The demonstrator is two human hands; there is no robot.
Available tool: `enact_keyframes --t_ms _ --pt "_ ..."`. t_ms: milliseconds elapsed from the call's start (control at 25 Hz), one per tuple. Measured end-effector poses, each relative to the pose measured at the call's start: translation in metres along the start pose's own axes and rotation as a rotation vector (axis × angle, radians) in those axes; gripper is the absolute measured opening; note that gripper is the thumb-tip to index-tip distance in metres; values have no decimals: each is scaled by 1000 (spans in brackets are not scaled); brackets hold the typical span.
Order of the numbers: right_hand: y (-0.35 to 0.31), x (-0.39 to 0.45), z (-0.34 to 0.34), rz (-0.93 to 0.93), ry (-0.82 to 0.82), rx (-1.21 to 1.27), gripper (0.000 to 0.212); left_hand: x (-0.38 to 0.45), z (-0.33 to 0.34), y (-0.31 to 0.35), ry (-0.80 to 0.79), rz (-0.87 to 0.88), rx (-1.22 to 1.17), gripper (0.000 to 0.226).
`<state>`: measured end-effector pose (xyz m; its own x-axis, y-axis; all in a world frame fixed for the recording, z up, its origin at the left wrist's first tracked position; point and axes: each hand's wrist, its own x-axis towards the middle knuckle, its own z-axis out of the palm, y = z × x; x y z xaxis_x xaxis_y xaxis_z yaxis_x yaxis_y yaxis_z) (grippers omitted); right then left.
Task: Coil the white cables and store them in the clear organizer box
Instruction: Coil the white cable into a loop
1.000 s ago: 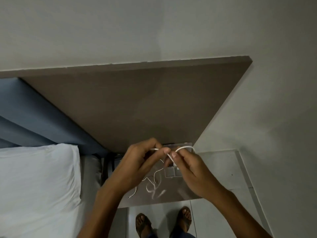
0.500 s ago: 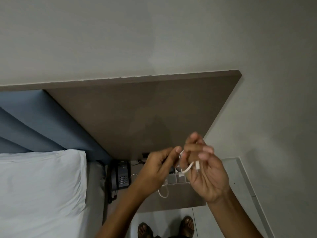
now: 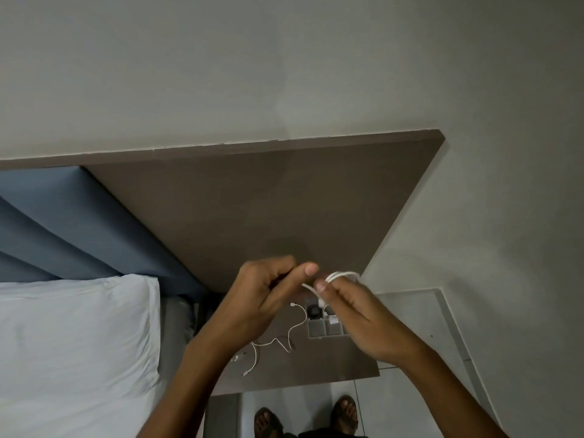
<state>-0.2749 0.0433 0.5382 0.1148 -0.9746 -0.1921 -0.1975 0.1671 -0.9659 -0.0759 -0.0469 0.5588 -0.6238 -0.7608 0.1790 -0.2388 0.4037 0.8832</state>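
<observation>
**Both hands hold a white cable above the table**

The right hand point(image 3: 357, 314) holds a small coil of white cable point(image 3: 343, 275). Its fingers point(image 3: 322, 284) are closed on the loops, which stand out at the 12 o'clock side of the hand. The left hand point(image 3: 262, 298) is at 9 o'clock from the right hand, very near to it. Its fingers point(image 3: 311, 268) are bent and pinch toward the free end of the same cable, but I cannot tell if they really touch it.

Below the hands is the brown table point(image 3: 316, 365). The clear box point(image 3: 325, 324) with small compartments lies on it, partly hidden by the right hand; some dark things are in its far compartments. A second white cable point(image 3: 284, 336) lies loose on the table at 8 o'clock from the box. A white pillow point(image 3: 72, 343) is at 9 o'clock.
</observation>
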Motion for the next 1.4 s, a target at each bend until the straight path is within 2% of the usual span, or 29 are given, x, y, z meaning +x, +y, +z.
enact_keyframes --t_ms 40,120,200,280,360,440,520,560,600,680,760,800,840,920,1000,1120,1200,1240,1320,1400 --pt "0 -4 5 60 -163 120 42 6 -3 2 20 42 10 58" --pt "-1 -10 17 39 -456 516 53 18 -5 4 69 97 68 63" --pt "-7 -9 24 22 -549 878 50 24 2 1 86 61 47 68" --pt "-19 -1 24 -40 -587 1198 44 21 16 2 67 -47 -27 74" --pt "-34 6 19 -135 -471 1494 42 12 32 0 20 -112 -66 84" --pt "-43 14 5 -191 -300 1696 37 1 44 -5 -2 -98 -57 80" --pt "-43 22 -11 -242 -103 1692 37 -9 49 -12 -47 -105 -43 57" --pt "-42 26 -18 -234 35 1582 40 -14 48 -15 -92 -105 -22 46" --pt "-39 29 -23 -217 169 1381 44 -19 46 -17 -141 -90 12 36" --pt "-27 31 -26 -184 392 722 46 -24 36 -17 -210 -25 104 22" --pt "-15 28 -24 -181 429 126 41 -21 20 -10 -206 26 175 18" --pt "-10 24 -23 -165 357 -37 38 -18 11 -5 -188 30 194 17" --pt "-6 18 -22 -121 251 -92 38 -14 2 -1 -170 29 198 18" --pt "-5 8 -19 0 8 -6 50 -4 -15 5 -197 22 169 20" --pt "-6 -2 -10 85 -235 216 63 5 -26 8 -260 14 105 23" --pt "-12 -9 3 100 -486 746 59 14 -26 5 -237 -43 -102 31" --pt "-20 -9 1 37 -577 1145 50 14 -15 1 -194 -74 -161 40" --pt "-26 -7 -1 -6 -577 1313 46 12 -7 -1 -176 -90 -143 39" --pt "-35 -5 -8 -101 -478 1539 33 1 10 -6 -185 -100 -89 33" --pt "-42 2 -14 -151 -232 1547 34 -12 23 -9 -220 -114 -73 29"
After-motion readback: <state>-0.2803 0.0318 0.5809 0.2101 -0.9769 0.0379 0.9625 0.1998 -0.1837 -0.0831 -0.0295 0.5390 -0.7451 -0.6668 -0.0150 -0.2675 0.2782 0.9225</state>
